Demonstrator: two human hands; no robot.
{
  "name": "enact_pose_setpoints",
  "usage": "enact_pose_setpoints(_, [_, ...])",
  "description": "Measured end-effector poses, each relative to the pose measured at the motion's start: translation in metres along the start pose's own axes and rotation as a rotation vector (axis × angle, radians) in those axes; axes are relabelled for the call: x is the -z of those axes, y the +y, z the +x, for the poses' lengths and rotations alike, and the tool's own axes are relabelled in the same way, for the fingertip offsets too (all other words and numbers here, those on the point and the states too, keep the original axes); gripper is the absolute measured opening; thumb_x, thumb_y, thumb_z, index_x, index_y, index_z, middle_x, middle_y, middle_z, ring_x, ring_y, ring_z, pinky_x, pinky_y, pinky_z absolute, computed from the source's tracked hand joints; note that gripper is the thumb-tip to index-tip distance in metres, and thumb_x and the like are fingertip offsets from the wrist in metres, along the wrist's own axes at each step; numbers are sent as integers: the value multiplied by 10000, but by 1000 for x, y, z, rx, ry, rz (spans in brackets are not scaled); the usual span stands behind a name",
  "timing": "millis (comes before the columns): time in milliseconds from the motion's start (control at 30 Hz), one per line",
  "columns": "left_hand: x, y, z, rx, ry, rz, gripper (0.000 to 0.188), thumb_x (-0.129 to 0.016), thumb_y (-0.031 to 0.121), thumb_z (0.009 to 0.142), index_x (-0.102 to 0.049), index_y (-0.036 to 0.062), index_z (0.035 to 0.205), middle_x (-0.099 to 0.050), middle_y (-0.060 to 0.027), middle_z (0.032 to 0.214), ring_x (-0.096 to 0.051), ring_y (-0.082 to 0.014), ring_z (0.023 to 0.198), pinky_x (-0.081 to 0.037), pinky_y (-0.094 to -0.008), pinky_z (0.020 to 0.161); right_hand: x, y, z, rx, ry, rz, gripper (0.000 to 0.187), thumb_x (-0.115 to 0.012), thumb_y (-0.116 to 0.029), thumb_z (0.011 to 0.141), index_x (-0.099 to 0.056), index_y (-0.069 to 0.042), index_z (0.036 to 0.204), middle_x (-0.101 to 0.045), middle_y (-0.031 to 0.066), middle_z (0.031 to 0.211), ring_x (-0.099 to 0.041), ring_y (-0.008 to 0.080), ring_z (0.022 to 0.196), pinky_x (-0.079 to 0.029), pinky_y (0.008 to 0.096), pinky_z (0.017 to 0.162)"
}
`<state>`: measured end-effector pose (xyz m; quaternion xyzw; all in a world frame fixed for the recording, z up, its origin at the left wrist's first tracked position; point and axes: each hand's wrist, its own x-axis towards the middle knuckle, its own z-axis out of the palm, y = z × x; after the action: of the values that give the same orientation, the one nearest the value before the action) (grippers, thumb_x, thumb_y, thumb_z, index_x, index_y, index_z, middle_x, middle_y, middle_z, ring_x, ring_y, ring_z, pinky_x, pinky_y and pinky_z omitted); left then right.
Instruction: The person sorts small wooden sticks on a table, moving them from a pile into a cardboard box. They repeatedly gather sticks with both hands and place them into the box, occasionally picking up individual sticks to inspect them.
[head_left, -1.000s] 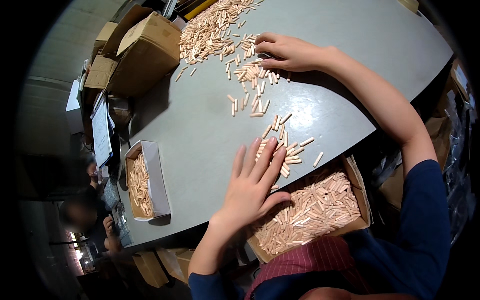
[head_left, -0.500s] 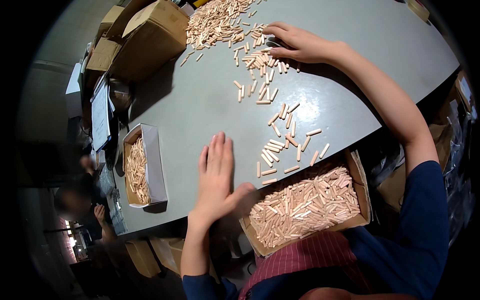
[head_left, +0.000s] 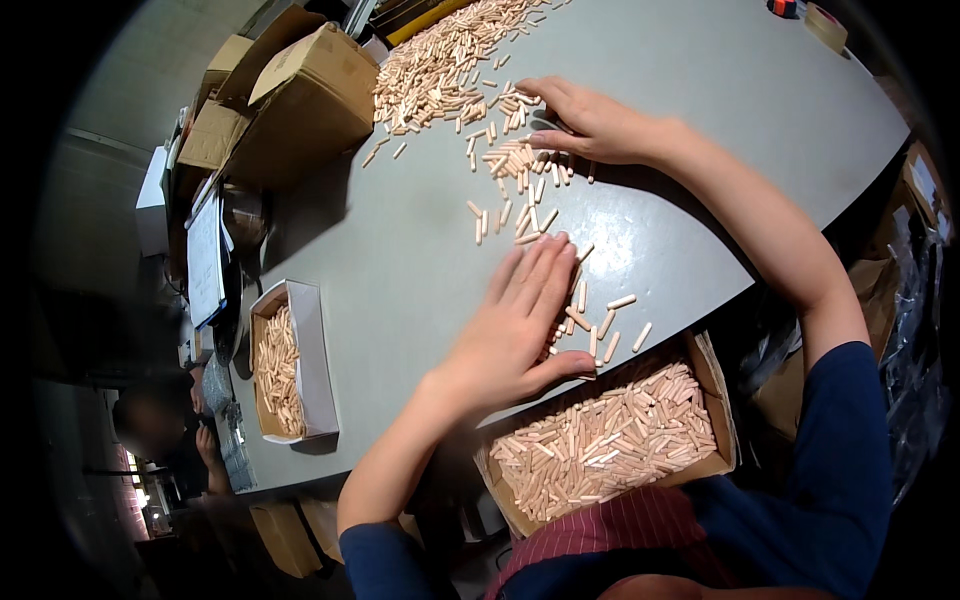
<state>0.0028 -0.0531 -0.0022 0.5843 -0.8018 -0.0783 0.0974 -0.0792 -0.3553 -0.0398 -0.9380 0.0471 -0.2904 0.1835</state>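
Small pale wooden dowel pegs lie scattered across the grey table (head_left: 410, 240). My left hand (head_left: 510, 320) is spread flat, thumb apart, over loose dowel pegs (head_left: 608, 322) near the table's front edge. Several of these are partly hidden under its fingers. Farther back, my right hand (head_left: 590, 122) reaches in from the right with fingers and thumb apart. Its fingertips rest beside a cluster of dowel pegs (head_left: 515, 160), gripping none that I can see. Below the table edge, close to my body, an open cardboard box (head_left: 726, 435) holds many more pegs.
A large heap of dowel pegs (head_left: 420, 85) covers the far left. Beside it stands an open brown carton (head_left: 310, 100). A narrow white box (head_left: 313, 360) of pegs sits at the left. A tape roll (head_left: 826, 28) lies far right; another person (head_left: 195, 440) is at the left.
My left hand has moved right and forward, from bare table onto the scattered pegs. My right hand stays by the far cluster. The whole view has shifted slightly.
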Motion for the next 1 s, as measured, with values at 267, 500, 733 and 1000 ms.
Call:
enact_pose_setpoints(267, [-8,4,50,-350,-27,-226,794,-592,503,988,-390,-44,1527,-358,-288,1590,-319,-448,1496,-243,-530,1244,3,1,1,12,-52,28,583,-599,-405,1039,-458,-13,1446,-483,214,1463,-582,413,1235,-486,450,1042])
enact_pose_setpoints(500, [-22,16,25,-521,-121,-576,514,-504,318,1062,-536,-41,1428,-503,-237,1508,-389,-428,1469,-279,-540,1235,8,5,3,-110,-115,208,391,-556,-351,1070,-668,15,1148,-606,158,1299,-634,307,1124,-511,385,967])
enact_pose_setpoints(733, [-9,15,-61,253,183,-1450,479,-457,302,1100,-599,-65,1373,-627,-202,1397,-536,-308,1373,-355,-444,1188,3,12,14,-298,-267,346,445,-536,-401,1077,-626,-11,1271,-619,136,1216,-609,266,1074,-491,383,916])
enact_pose_setpoints(1000, [-15,-64,-44,496,419,-44,945,-652,580,940,-327,-62,1553,-316,-322,1607,-255,-432,1533,-218,-533,1236,0,-8,9,-473,53,190,728,-534,-546,1027,-463,2,1500,-454,273,1544,-458,425,1392,-347,468,1182])
